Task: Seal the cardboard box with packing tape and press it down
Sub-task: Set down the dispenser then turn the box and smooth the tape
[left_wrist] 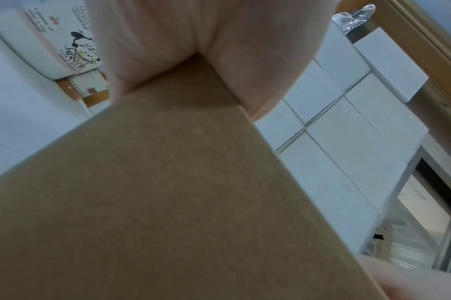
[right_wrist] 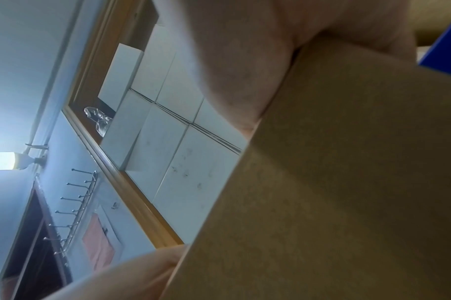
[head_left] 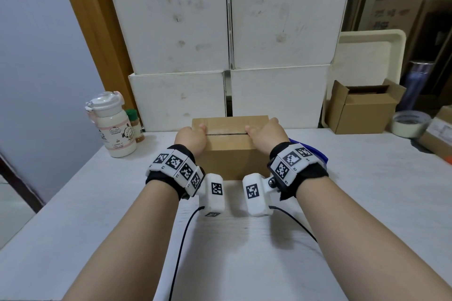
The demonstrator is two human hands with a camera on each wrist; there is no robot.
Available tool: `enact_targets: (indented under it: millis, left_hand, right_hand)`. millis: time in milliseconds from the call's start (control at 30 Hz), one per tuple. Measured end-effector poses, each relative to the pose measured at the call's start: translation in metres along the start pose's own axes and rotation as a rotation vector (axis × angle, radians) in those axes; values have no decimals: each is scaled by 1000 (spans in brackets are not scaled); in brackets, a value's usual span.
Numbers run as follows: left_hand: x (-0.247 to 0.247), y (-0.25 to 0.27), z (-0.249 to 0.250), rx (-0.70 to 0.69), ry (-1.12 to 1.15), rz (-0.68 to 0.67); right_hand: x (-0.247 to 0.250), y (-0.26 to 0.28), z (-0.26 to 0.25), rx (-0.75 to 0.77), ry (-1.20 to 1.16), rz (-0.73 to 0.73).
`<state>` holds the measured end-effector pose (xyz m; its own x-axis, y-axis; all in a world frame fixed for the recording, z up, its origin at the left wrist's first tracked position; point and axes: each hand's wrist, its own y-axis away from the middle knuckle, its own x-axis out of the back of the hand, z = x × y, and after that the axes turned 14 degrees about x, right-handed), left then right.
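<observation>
A small brown cardboard box (head_left: 227,154) stands on the white table (head_left: 97,215), with its top flaps folded down to a dark middle seam. My left hand (head_left: 192,138) grips the box's left end and my right hand (head_left: 265,134) grips its right end, both thumbs lying on top beside the seam. The fingers go down the sides out of sight. No tape shows on the seam. In the left wrist view my left hand (left_wrist: 219,40) wraps the box (left_wrist: 167,192) at a corner. The right wrist view has my right hand (right_wrist: 244,60) against the box (right_wrist: 347,182). A whitish tape roll (head_left: 409,123) lies at the far right.
Stacked white cartons (head_left: 227,32) form a wall just behind the box. A white drinking bottle (head_left: 115,127) and a spice jar (head_left: 135,127) stand at the left. An open brown carton (head_left: 364,107), a leaning tray (head_left: 369,56) and a blue object (head_left: 310,151) are on the right.
</observation>
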<state>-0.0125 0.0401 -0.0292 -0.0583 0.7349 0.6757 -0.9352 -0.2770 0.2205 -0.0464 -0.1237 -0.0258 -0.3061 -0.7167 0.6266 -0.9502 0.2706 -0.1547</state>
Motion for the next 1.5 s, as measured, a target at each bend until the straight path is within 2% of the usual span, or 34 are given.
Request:
enact_targets:
  millis: [467, 533, 667, 800, 933, 1100, 1267, 1500]
  left_hand:
    - [-6, 1, -2, 82, 244, 57]
    - [-5, 1, -3, 90, 246, 17]
    - [-4, -4, -7, -8, 201, -95]
    - [-4, -11, -12, -85, 230, -141]
    - [-1, -6, -10, -122, 223, -152]
    - [0, -6, -10, -109, 145, -93]
    - [2, -9, -10, -80, 83, -79]
    - [2, -13, -9, -62, 77, -73]
  right_hand:
    - [-1, 9, 7, 68, 12, 131]
    - [0, 8, 6, 52, 11, 100]
    - [3, 5, 2, -11, 9, -43]
    - [3, 4, 4, -27, -46, -76]
    - [8, 2, 5, 11, 1, -120]
    - [18, -2, 9, 40, 37, -198]
    - [27, -2, 18, 61, -93, -212]
    - [19, 0, 22, 78, -129, -91]
